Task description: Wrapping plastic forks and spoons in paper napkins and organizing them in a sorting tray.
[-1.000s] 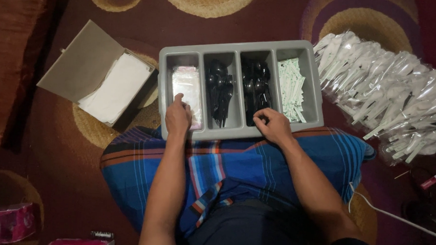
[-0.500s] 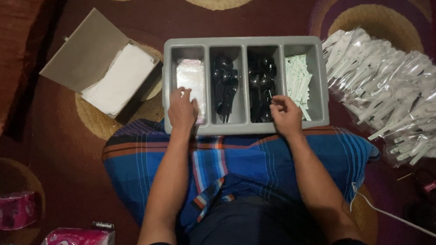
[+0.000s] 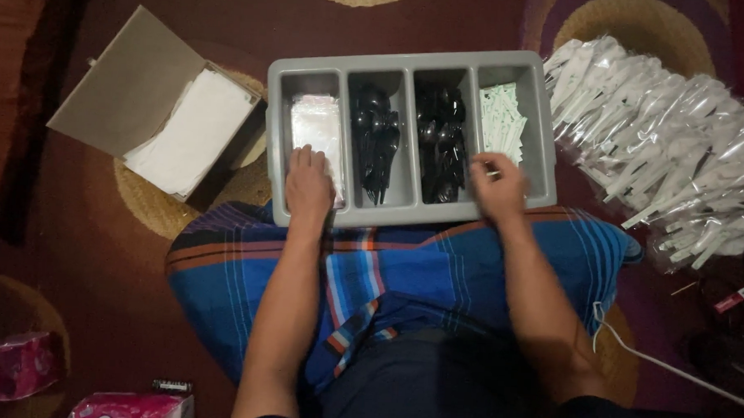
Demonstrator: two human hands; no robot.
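Dim, warm room light from my head camera: brightest toward twelve o'clock, where glare flashes off the pile of clear packets (image 3: 671,137) at two o'clock. Corners at seven and five o'clock sink into shadow. My right hand (image 3: 498,187) shows slight blur.

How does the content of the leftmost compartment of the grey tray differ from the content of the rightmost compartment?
The leftmost compartment holds clear plastic bags lying flat in one shiny stack; the rightmost holds small white packets, narrow and loosely piled. The left hand rests on the bags, while the right hand is at the packets' near end. Both sit in the same grey tray, beside black cutlery.
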